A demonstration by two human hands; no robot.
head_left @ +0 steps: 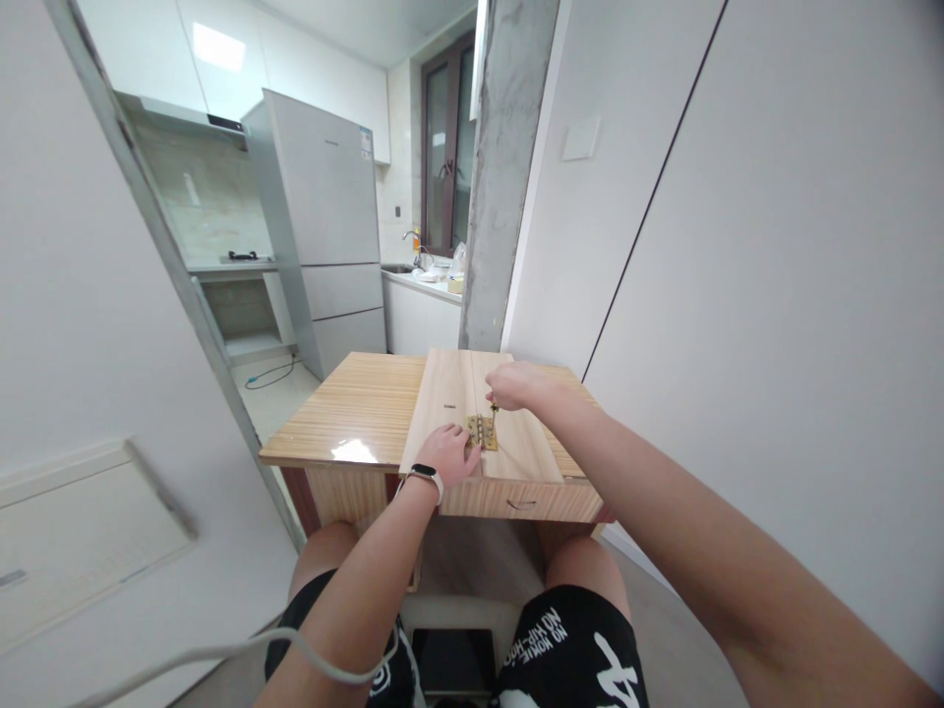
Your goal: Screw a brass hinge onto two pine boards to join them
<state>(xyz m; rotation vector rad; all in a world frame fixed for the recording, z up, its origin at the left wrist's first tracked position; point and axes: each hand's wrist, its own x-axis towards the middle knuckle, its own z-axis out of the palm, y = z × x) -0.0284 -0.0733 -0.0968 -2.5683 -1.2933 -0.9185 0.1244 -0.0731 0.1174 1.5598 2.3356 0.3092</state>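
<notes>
Two pale wooden boards (442,379) lie side by side across the desk. A brass-coloured hinge (482,433) rests over the seam between them. My left hand (448,452), with a watch on its wrist, lies with fingers spread on the left board and touches the hinge's near left edge. My right hand (514,385) is closed above the hinge's right leaf. From it a screwdriver (495,415) points down to that leaf; its handle is mostly hidden in the fingers. A short dark mark or small piece (449,406) shows on the left board.
The wood-grain desk (354,393) has a drawer (520,501) at its front, above my knees. A white wall (737,295) stands close on the right. Beyond the desk are a grey refrigerator (331,187) and a sink counter (420,305). A pale cable (221,651) crosses my left forearm.
</notes>
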